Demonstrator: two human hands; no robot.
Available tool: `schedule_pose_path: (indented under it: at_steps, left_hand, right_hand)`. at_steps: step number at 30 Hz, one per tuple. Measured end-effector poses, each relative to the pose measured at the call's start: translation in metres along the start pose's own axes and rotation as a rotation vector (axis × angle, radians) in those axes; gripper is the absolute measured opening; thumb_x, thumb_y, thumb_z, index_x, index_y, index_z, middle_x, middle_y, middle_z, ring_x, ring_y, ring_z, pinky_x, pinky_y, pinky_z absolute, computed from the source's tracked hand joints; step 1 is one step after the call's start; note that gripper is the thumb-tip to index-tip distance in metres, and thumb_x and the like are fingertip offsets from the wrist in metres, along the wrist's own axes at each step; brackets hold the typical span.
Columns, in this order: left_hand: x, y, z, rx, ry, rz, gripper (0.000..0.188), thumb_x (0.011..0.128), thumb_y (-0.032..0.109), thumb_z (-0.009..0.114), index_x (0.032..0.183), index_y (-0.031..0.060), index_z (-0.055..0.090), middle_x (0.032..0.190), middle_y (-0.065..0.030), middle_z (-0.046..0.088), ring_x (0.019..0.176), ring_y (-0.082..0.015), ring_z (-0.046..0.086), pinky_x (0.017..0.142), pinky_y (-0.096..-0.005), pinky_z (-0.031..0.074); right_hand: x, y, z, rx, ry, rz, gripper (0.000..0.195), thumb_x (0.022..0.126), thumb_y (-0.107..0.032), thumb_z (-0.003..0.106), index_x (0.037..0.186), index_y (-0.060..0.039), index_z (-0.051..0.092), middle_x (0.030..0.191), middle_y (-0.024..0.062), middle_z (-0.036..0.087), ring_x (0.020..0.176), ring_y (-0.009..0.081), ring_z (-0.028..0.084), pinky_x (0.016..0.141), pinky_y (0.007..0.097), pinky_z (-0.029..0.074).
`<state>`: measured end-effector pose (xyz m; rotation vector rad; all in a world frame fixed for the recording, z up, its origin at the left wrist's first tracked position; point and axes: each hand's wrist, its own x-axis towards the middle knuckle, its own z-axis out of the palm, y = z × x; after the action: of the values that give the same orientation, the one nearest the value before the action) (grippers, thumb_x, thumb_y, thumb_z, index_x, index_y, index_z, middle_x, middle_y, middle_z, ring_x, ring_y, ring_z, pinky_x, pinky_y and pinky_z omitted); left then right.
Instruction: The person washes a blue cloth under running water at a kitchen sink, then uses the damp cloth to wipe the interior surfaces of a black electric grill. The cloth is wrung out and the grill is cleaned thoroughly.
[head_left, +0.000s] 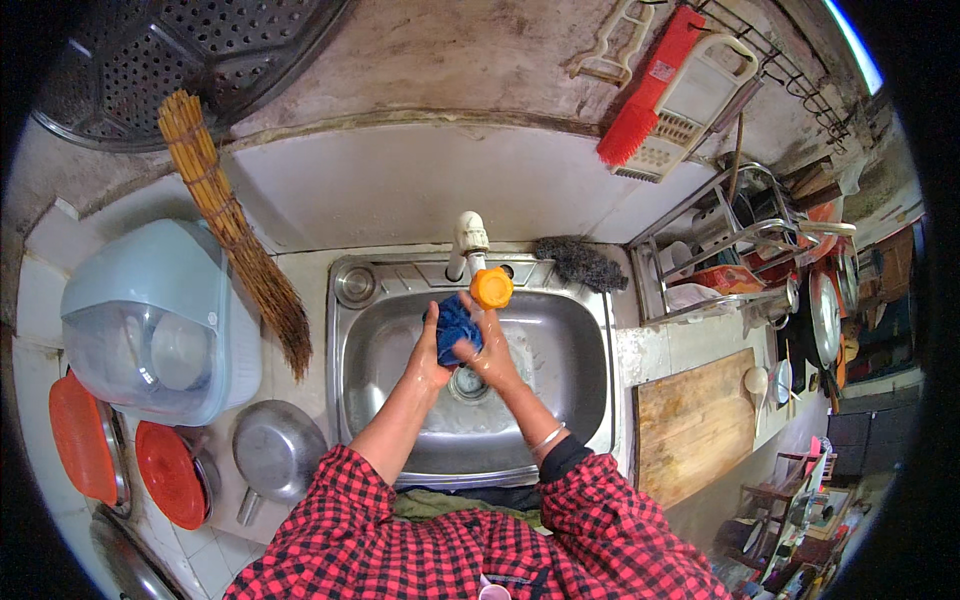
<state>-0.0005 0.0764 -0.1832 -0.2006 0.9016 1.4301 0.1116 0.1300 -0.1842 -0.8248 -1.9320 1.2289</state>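
Over a stainless steel sink (375, 420), a wet blue cloth (454, 330) is between my two hands, just below the tap. My left hand (429, 349) holds the cloth from its left side, thumb up. My right hand (487, 349) lies against its right side, fingers spread and slightly blurred. The white tap (470, 231) has an orange knob or fitting (492, 288) right above my right hand. Water wets both hands, and the drain (469, 384) shows beneath them. A dark scrubbing mesh (581, 262) lies on the ledge behind the sink.
Left of the sink are a stick whisk broom (240, 240), a pale blue lidded dish box (142, 300), red baskets (169, 476) and an upturned metal pan (277, 450). To the right are a metal rack (720, 247) and a wooden cutting board (694, 427). A red brush (649, 94) and grater hang above.
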Motion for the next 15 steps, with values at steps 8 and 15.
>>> schedule_pose_path:
  at_steps: [8,15]
  left_hand:
    - [0.007,-0.018,0.013,-0.030,0.014,0.129,0.054,0.080,0.049,0.062,0.116,0.0113,0.047,0.105,-0.0040,0.056,0.091,-0.0173,0.057,0.078,-0.0321,0.048]
    - [0.024,-0.034,0.041,0.603,0.229,0.905,0.042,0.072,0.004,0.065,0.111,0.0033,0.051,0.102,-0.0102,0.056,0.093,-0.0232,0.055,0.085,-0.0332,0.043]
  right_hand:
    - [0.004,-0.011,0.022,0.046,0.376,0.129,0.032,0.073,-0.022,0.073,0.093,-0.0031,0.057,0.092,0.0110,0.056,0.081,0.0235,0.055,0.074,0.0324,0.044]
    - [0.010,0.006,0.021,0.861,0.670,0.493,0.022,0.087,-0.025,0.060,0.091,-0.0041,0.056,0.081,0.0020,0.055,0.074,0.0119,0.051,0.071,0.0287,0.044]
